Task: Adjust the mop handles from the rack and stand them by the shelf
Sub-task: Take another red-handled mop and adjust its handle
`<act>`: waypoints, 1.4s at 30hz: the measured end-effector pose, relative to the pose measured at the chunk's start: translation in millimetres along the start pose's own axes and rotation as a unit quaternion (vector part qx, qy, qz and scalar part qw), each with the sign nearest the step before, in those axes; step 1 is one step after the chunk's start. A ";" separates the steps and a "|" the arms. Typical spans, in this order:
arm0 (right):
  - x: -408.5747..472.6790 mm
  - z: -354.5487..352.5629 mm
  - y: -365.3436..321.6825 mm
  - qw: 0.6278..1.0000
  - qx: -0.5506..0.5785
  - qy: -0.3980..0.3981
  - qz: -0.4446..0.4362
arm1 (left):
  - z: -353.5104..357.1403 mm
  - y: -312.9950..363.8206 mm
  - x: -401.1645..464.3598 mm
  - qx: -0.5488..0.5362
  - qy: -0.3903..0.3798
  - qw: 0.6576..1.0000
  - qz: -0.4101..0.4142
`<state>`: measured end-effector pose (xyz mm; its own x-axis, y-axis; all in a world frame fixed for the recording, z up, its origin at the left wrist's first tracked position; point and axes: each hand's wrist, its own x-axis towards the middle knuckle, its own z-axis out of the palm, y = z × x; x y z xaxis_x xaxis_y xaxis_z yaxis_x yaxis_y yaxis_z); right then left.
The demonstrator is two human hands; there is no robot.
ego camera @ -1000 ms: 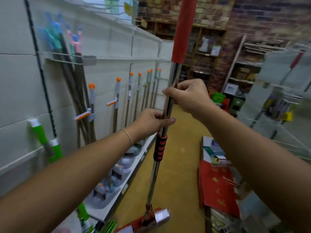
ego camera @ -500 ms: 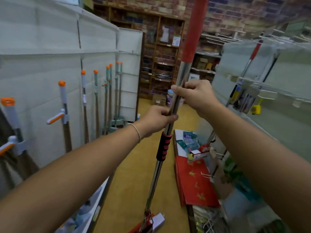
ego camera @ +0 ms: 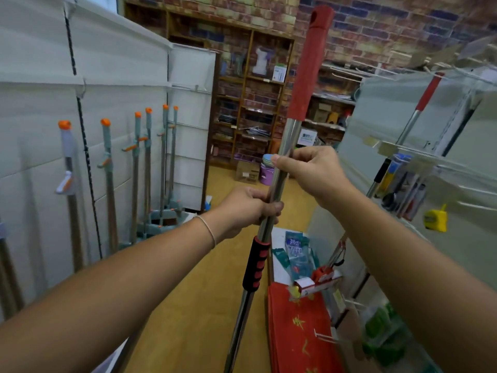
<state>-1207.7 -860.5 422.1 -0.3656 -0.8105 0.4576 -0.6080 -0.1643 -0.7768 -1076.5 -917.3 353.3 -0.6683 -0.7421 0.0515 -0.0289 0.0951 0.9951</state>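
Note:
I hold a metal mop handle [ego camera: 285, 146] upright in the aisle. It has a red sleeve at the top and a black-and-red twist collar [ego camera: 255, 266] lower down. My left hand [ego camera: 248, 208] grips the steel pole just above the collar. My right hand [ego camera: 309, 168] grips the pole a little higher, thumb on its left side. The mop's lower end runs out of the frame at the bottom. Against the right shelf [ego camera: 403, 146] leans another red-topped mop [ego camera: 419, 114], its red head [ego camera: 322, 277] on the low ledge.
Several grey mops with orange caps [ego camera: 146, 162] stand along the white wall panels on the left. Red packets [ego camera: 298, 335] and bagged goods lie on the low right ledge. A brick wall with wooden shelving [ego camera: 250, 109], a box and a purple bucket close the far end of the aisle.
The view has swung right, from the left wall rack toward the right shelf. Both hands keep hold of the pole, now with a wider gap between them.

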 end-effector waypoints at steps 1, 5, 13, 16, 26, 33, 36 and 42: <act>13.4 -3.4 4.9 1.000 0.003 0.002 -0.001 | 1.7 1.4 13.8 -0.008 0.001 1.000 -0.003; 61.7 -11.8 30.1 1.000 0.003 0.015 -0.010 | 7.8 1.8 67.8 -0.020 -0.010 1.000 -0.003; 159.5 -0.1 83.5 0.998 -0.013 0.063 -0.017 | -12.1 8.7 189.8 -0.036 -0.044 0.996 0.064; 195.6 6.2 102.5 0.997 -0.020 0.073 -0.014 | -21.3 6.9 242.5 -0.028 -0.066 0.994 0.087; 311.5 -6.2 132.6 0.989 -0.056 0.135 0.024 | -31.6 24.9 394.8 -0.050 -0.123 0.981 0.141; 386.2 -26.8 162.0 0.968 -0.038 0.244 0.045 | -18.8 10.7 496.5 0.005 -0.144 0.979 0.143; 414.4 -33.9 184.3 0.966 -0.047 0.248 0.049 | -14.1 1.1 534.7 0.021 -0.146 0.979 0.137; 482.4 -45.1 228.8 0.960 -0.071 0.264 0.053 | -4.9 15.3 611.3 -0.029 -0.154 0.978 0.138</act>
<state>-1555.0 -1263.7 484.6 -0.7141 -0.4143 0.5643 -0.6243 0.0122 -0.7811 -1481.9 -1372.7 400.4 -0.8375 -0.4566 0.3001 0.2205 0.2200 0.9503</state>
